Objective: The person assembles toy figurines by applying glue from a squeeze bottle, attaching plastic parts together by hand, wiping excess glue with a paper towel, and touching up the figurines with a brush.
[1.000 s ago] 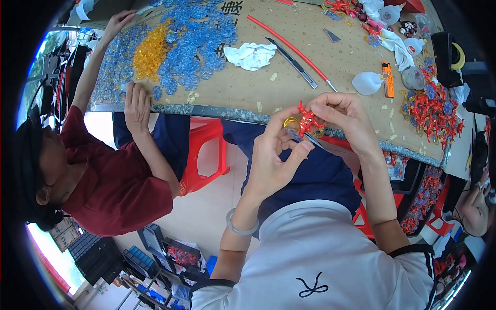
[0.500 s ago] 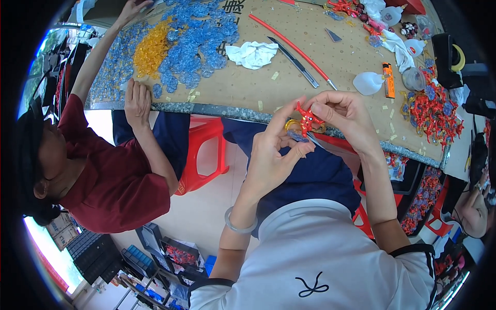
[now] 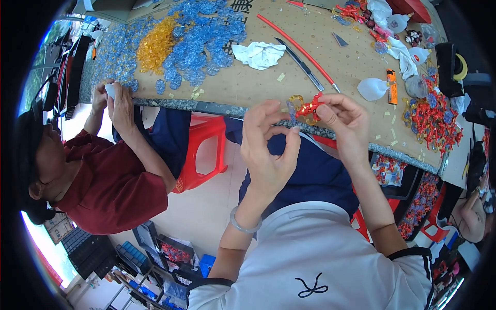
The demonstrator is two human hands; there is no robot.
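My right hand (image 3: 347, 121) pinches a small shiny red figurine (image 3: 309, 107) between thumb and fingers above the table's front edge. A clear blue piece (image 3: 292, 111) and a clear yellow piece (image 3: 295, 98) sit at the figurine's left end. Facing that end, my left hand (image 3: 266, 147) has its fingers spread and curved. Its thumb tip lies just under the blue piece, and whether they touch I cannot tell.
Blue clear pieces (image 3: 206, 36) and a yellow heap (image 3: 157, 46) cover the table's left. A cutter knife (image 3: 302, 64), red stick (image 3: 297, 46), crumpled tissue (image 3: 258, 55), white bottle (image 3: 373, 89) and red figurine pile (image 3: 436, 119) lie around. A co-worker (image 3: 113, 191) sits left.
My left hand has loosened from the figurine and drawn left. The figurine has turned onto its side in my right hand. The co-worker's hands have come together around a small white thing.
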